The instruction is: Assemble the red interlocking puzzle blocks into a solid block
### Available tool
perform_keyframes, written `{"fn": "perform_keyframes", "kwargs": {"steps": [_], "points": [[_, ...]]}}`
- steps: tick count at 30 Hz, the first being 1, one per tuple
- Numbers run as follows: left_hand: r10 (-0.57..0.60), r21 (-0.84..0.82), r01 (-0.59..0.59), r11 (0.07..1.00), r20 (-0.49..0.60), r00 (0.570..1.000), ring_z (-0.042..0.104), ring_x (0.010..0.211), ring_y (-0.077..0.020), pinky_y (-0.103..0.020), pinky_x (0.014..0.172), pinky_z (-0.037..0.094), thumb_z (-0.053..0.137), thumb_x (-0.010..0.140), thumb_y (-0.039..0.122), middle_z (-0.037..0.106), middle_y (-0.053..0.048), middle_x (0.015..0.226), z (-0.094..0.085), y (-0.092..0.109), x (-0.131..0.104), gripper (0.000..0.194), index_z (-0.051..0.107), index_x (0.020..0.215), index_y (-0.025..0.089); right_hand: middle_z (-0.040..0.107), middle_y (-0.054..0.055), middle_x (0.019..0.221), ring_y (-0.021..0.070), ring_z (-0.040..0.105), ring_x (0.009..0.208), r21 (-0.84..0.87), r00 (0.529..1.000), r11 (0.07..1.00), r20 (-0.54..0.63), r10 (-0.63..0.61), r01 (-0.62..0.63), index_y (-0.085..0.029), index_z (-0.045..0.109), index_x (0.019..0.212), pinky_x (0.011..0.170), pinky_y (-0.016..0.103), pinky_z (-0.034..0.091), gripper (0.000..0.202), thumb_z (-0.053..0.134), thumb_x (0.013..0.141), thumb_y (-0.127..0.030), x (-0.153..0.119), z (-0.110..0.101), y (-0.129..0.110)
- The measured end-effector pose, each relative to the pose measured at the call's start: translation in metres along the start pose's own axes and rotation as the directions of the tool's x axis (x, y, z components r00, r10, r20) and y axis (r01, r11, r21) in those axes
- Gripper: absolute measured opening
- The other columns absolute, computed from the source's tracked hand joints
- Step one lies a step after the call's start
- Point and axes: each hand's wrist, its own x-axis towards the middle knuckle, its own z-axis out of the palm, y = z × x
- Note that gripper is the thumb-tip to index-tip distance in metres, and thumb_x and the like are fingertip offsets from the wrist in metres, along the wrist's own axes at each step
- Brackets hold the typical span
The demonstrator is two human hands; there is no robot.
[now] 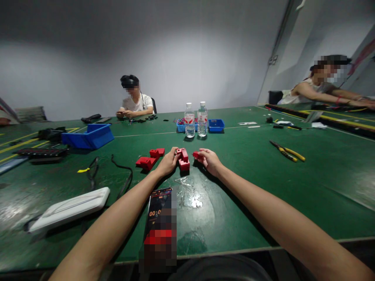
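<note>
My left hand (169, 162) is closed on a red block assembly (184, 160), a stepped shape of joined blocks standing on the green table (234, 183). To its right, my right hand (209, 159) pinches a small red block (197, 155) between thumb and fingers, a short gap away from the assembly. Left of my left hand lie more red blocks: a stepped one (145, 163) in front and another (157, 152) just behind it. My fingers partly cover both held pieces.
Two water bottles (190, 121) stand beyond my hands beside small blue trays (216, 125). Yellow-handled pliers (288, 151) lie at right. A phone (160, 218), a white power bank (70, 208), cables (123, 168) and a blue bin (88, 136) are nearer left. Two people sit around the table.
</note>
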Motion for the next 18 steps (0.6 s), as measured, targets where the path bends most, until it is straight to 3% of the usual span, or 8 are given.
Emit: {"fn": "perform_keyframes", "kwargs": {"steps": [3,8,12,18], "points": [[0.005,0.003,-0.005,1.0,-0.003,1.0,0.06,0.079,-0.0173,-0.028,0.074,0.043,0.035,0.092,0.04,0.062,-0.003,0.089,0.0,-0.001,0.0,0.029,0.045,0.111,0.02,0.068,0.001,0.07,0.0126,0.065,0.06,-0.004,0.999,0.999,0.023,-0.036,0.036,-0.017,0.053,0.089,0.054,0.021,0.052,0.036,0.068,0.06,-0.003,0.003,-0.002,0.004],[0.003,0.002,-0.003,1.0,0.0,1.0,0.061,0.082,-0.0181,-0.028,0.074,0.044,0.035,0.092,0.04,0.063,-0.005,0.093,0.0,-0.001,0.0,0.029,0.045,0.111,0.02,0.068,0.002,0.073,0.0132,0.063,0.062,-0.219,0.99,0.967,0.066,-0.122,0.133,-0.015,0.061,0.09,0.059,0.024,0.05,0.037,0.076,0.056,-0.01,0.008,-0.008,0.013],[-0.008,0.002,0.008,1.0,-0.002,1.0,0.061,0.082,-0.0187,-0.029,0.074,0.044,0.035,0.092,0.039,0.063,-0.005,0.093,-0.001,0.0,0.0,0.028,0.044,0.111,0.02,0.069,0.001,0.078,0.0134,0.063,0.068,-0.279,0.978,0.939,0.111,-0.176,0.2,-0.015,0.062,0.095,0.062,0.024,0.048,0.045,0.078,0.053,-0.014,0.009,-0.011,0.014],[-0.021,-0.038,0.02,0.999,-0.026,0.999,0.06,0.079,-0.0182,-0.03,0.075,0.044,0.04,0.09,0.037,0.062,-0.004,0.089,0.001,-0.001,0.001,0.026,0.045,0.11,0.021,0.068,0.001,0.075,0.0121,0.059,0.063,-0.349,0.966,0.904,0.158,-0.204,0.248,-0.014,0.064,0.086,0.057,0.023,0.046,0.034,0.079,0.058,-0.026,0.005,-0.01,0.011]]}}
